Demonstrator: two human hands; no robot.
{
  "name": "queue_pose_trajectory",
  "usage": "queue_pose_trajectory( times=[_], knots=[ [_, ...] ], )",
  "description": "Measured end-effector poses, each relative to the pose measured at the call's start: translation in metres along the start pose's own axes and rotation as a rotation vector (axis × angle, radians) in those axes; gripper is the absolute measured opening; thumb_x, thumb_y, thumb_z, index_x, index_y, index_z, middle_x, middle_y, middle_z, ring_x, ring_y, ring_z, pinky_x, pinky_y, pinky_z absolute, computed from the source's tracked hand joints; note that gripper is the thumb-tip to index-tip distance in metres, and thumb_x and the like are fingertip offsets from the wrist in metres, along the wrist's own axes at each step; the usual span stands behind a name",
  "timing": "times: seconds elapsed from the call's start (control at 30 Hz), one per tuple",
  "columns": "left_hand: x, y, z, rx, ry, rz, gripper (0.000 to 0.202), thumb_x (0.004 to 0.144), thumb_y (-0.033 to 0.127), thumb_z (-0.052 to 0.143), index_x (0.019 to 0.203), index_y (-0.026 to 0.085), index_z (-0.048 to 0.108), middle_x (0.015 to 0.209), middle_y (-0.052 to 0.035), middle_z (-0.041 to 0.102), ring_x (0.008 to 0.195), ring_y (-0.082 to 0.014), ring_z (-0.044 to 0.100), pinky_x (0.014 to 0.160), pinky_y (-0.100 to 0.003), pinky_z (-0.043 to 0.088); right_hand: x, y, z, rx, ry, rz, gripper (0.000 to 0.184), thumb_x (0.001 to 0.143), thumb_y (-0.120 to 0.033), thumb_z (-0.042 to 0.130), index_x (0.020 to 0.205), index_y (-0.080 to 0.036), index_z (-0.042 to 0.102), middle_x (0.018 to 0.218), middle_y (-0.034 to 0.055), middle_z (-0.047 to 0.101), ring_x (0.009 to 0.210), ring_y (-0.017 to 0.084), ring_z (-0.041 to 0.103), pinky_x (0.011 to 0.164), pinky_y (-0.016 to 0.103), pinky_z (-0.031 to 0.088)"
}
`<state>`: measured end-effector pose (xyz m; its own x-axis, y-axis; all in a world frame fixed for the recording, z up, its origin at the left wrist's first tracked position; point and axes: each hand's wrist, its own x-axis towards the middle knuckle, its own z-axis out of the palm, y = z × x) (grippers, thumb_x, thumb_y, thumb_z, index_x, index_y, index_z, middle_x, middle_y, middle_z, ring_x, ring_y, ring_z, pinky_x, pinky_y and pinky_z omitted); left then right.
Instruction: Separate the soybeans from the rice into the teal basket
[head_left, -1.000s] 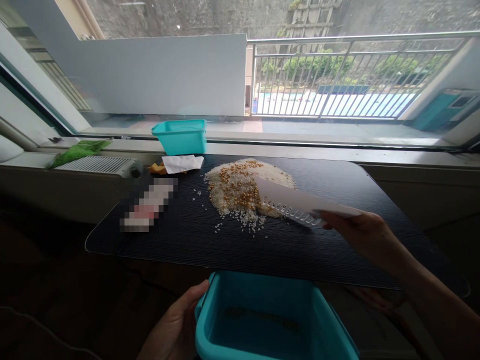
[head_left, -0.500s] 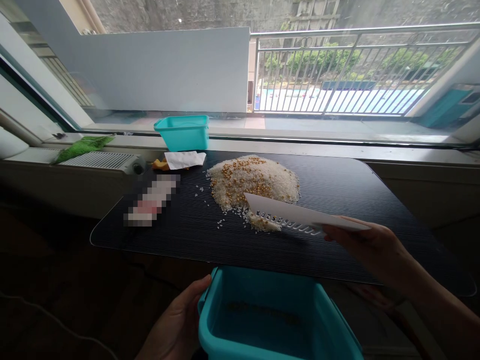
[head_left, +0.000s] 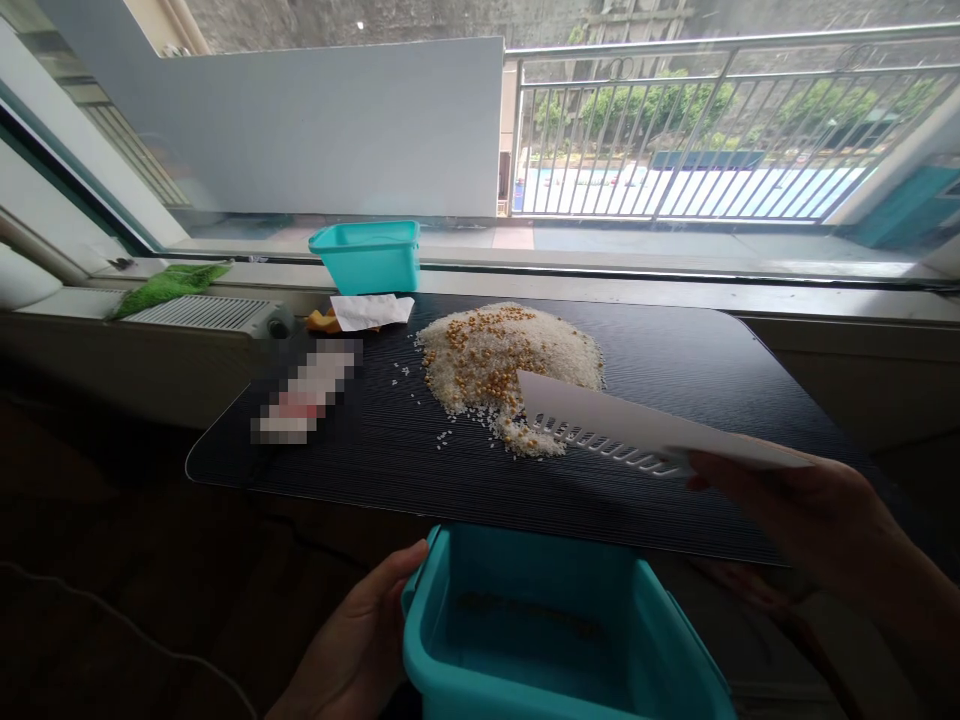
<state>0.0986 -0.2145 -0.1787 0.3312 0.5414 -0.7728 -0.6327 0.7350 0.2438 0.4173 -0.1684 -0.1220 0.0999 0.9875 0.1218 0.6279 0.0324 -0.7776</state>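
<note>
My right hand [head_left: 810, 500] is closed around the handle end of a white slotted scoop [head_left: 615, 420]. The scoop's front end meets the near right side of a heap of white rice [head_left: 555, 345] mixed with golden-yellow kernels, and a small spill of rice lies by its slots. With its thumb over the rim, my left hand [head_left: 367, 620] grips a teal plastic bin [head_left: 439, 660] at its left side. The bin is below the table's near edge, and a few grains appear to lie on its dark floor.
A second teal bin [head_left: 367, 262] stands by the window behind the dark table [head_left: 675, 350]. White paper [head_left: 373, 312] covers part of an orange-yellow item at the back left. A blurred-out packet [head_left: 307, 390] lies on the left, and a green cloth [head_left: 172, 288] rests over the radiator [head_left: 217, 315].
My right hand has drawn the scoop to the right, its front end now less far over the heap. My left hand still holds the bin, and the view has shifted slightly.
</note>
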Motion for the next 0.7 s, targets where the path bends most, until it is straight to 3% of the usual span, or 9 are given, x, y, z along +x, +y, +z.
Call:
queue_pose_trajectory(
  times=[0.23, 0.43, 0.7],
  knots=[
    [0.001, -0.001, -0.001, 0.018, 0.007, 0.012, 0.012, 0.077, 0.020, 0.064, 0.078, 0.010, 0.070, 0.070, -0.0082, 0.072, 0.076, -0.0233, 0.069, 0.078, -0.034, 0.052, -0.002, 0.002, -0.002, -0.014, -0.042, 0.023, 0.029, 0.064, -0.054, 0.065, 0.056, -0.026, 0.070, 0.059, 0.0011, 0.070, 0.067, 0.025, 0.066, 0.061, 0.032, 0.054],
    [-0.001, 0.000, 0.001, 0.018, 0.020, 0.013, 0.012, 0.078, 0.020, 0.064, 0.079, 0.009, 0.070, 0.070, -0.0087, 0.072, 0.077, -0.0233, 0.069, 0.079, -0.034, 0.052, -0.002, -0.003, -0.003, 0.012, 0.047, 0.078, 0.033, 0.056, -0.056, 0.068, 0.049, -0.025, 0.070, 0.062, 0.0033, 0.072, 0.067, 0.026, 0.067, 0.060, 0.033, 0.055],
    [-0.002, 0.000, 0.006, -0.011, 0.069, 0.025, 0.014, 0.081, 0.016, 0.059, 0.076, 0.009, 0.069, 0.066, -0.0083, 0.071, 0.069, -0.0204, 0.069, 0.078, -0.034, 0.053, -0.013, -0.007, 0.002, 0.062, 0.098, 0.135, 0.031, 0.058, -0.056, 0.069, 0.051, -0.026, 0.069, 0.054, 0.0015, 0.068, 0.071, 0.027, 0.067, 0.068, 0.034, 0.053]
  ],
)
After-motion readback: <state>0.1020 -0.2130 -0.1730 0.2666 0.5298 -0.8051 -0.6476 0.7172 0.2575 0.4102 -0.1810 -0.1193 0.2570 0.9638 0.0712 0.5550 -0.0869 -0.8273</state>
